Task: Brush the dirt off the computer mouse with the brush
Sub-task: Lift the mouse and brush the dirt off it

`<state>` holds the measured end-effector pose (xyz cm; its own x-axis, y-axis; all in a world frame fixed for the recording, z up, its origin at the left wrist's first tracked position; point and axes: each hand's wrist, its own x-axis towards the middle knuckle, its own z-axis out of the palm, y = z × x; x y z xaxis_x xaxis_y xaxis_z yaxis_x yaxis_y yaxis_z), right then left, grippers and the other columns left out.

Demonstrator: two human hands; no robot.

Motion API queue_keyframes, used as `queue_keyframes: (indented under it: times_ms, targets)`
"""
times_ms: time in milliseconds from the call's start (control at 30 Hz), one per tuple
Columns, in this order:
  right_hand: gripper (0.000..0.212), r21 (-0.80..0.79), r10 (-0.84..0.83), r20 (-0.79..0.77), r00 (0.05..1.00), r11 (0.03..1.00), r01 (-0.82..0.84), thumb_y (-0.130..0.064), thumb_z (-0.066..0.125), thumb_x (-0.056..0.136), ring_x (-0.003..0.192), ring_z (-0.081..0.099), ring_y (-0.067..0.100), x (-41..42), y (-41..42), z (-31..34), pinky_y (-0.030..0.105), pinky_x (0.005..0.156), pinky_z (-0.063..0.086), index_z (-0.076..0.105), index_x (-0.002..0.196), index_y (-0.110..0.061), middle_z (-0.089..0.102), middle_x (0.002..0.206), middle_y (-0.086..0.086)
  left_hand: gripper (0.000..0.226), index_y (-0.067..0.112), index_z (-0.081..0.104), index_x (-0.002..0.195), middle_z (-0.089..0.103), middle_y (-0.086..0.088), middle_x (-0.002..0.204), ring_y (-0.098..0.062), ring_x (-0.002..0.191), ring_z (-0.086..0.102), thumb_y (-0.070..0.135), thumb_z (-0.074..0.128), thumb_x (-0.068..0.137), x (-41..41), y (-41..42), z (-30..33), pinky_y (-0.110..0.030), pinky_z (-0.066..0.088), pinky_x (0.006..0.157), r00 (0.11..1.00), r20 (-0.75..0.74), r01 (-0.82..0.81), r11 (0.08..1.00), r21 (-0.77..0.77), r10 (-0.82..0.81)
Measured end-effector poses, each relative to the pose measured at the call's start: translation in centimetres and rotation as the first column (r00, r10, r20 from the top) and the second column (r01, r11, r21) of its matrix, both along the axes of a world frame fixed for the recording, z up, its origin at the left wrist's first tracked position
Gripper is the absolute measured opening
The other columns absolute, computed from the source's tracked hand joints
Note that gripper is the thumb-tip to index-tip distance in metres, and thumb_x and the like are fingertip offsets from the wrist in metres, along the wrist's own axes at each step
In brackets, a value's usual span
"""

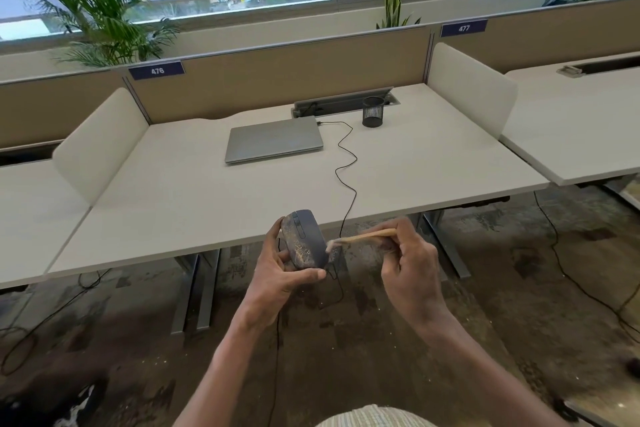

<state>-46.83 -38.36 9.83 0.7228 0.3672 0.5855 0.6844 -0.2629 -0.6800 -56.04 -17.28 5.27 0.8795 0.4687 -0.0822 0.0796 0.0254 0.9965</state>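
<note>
A dark grey wired computer mouse [304,240], speckled with brownish dirt on its back, is held up in front of the desk's front edge. My left hand [282,279] grips it from below and the left side, thumb along its lower end. My right hand [412,263] pinches the wooden handle of a small brush [360,237]. The brush's pale bristles touch the mouse's right side. The mouse's black cable [348,163] runs up across the desk to the laptop.
A closed silver laptop [273,142] lies at the back of the white desk [173,211], with a black mesh pen cup [373,112] to its right. Side dividers [100,146] flank the desk. More cables trail on the floor below.
</note>
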Motion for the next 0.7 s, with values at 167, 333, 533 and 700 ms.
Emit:
queue_keyframes:
  times_ms: [167,333,533,700]
  targets:
    - [0.019,0.016,-0.002,-0.093,0.996,1.0,0.003,0.012,0.062,0.087,0.054,0.054,-0.003,0.7,0.0,0.4,0.004,0.049,0.036,0.058,0.098,-0.003,0.061,0.075,-0.008,0.136,0.054,0.031,0.151,0.059,-0.023,0.139,-0.037,0.119,0.069,0.029,0.107,0.041,0.1,0.4,-0.5,-0.056,0.057,0.101,1.0,-0.007,0.011,1.0,-0.003,-0.011]
    - [0.029,0.043,0.097,-0.221,0.971,0.995,-0.09,0.017,0.057,0.087,0.061,0.059,0.002,1.0,-0.9,0.2,0.009,0.047,0.039,0.061,0.097,-0.01,0.064,0.077,-0.008,0.139,0.05,0.029,0.153,0.059,-0.02,0.139,-0.034,0.118,0.07,0.025,0.106,0.04,0.0,0.6,-0.1,-0.055,0.057,0.101,1.0,0.0,0.008,1.0,-0.014,-0.008]
    - [0.028,0.13,0.09,-0.294,0.952,0.99,-0.053,0.015,0.054,0.09,0.07,0.062,0.004,3.4,1.1,2.0,0.013,0.057,0.048,0.059,0.098,-0.011,0.064,0.08,-0.004,0.133,0.046,0.029,0.154,0.057,-0.02,0.142,-0.037,0.12,0.068,0.017,0.103,0.048,0.0,0.2,0.1,-0.054,0.057,0.101,0.995,-0.001,0.096,0.995,-0.034,-0.096]
    - [0.018,0.133,0.038,-0.375,0.926,0.991,0.013,0.003,0.058,0.094,0.082,0.067,0.027,5.7,3.4,2.2,0.034,0.07,0.057,0.059,0.099,-0.014,0.066,0.086,0.0,0.128,0.042,0.027,0.156,0.062,-0.021,0.136,-0.041,0.11,0.073,0.006,0.096,0.054,-0.5,0.0,0.5,-0.049,0.062,0.091,0.985,-0.003,0.172,0.983,-0.062,-0.173]
